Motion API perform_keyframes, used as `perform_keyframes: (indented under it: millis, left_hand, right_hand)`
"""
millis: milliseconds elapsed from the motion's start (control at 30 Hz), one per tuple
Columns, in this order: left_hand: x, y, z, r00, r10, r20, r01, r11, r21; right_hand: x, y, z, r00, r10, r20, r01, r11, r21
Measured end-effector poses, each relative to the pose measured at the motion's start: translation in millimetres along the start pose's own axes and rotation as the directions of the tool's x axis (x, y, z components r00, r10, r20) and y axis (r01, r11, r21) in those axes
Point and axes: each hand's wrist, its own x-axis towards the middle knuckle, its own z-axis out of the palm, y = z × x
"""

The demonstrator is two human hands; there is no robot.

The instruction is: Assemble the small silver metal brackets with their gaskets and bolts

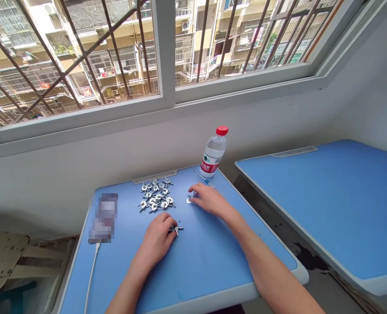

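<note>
My left hand (158,235) is closed, thumb and fingers pinching a small silvery metal fitting (176,228) with thin rods sticking out. The fingers hide part of it. A tiny dark speck lies just beyond the fitting. To the right, my right hand (207,198) is low over the table, its thumb and fingers apart. At its thumb tip lies a small flat metal plate (188,200), partly covered. Behind this hand is a thin screwdriver (201,176) with a blue part. A pile of several similar metal fittings (156,195) lies beyond my left hand.
The blue table (200,270) stands against the wall under a barred window. A water bottle (213,152) with a red cap stands at its back right corner. On the left lies a blurred phone-like object (103,218) with a white cable (91,274). Another blue table (337,196) stands right.
</note>
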Motion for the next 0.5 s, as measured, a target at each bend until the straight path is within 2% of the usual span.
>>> perform_keyframes:
  millis: [200,500]
  left_hand:
    - [-0.2,-0.3,-0.4,1.000,-0.008,0.006,0.008,1.000,-0.012]
    - [-1.3,-0.2,0.3,1.000,-0.006,0.005,0.006,1.000,-0.018]
  right_hand:
    - [3.9,2.2,6.7,0.998,-0.006,0.066,0.005,1.000,0.009]
    - [6.5,0.6,6.1,0.993,0.050,0.106,-0.056,0.997,0.053]
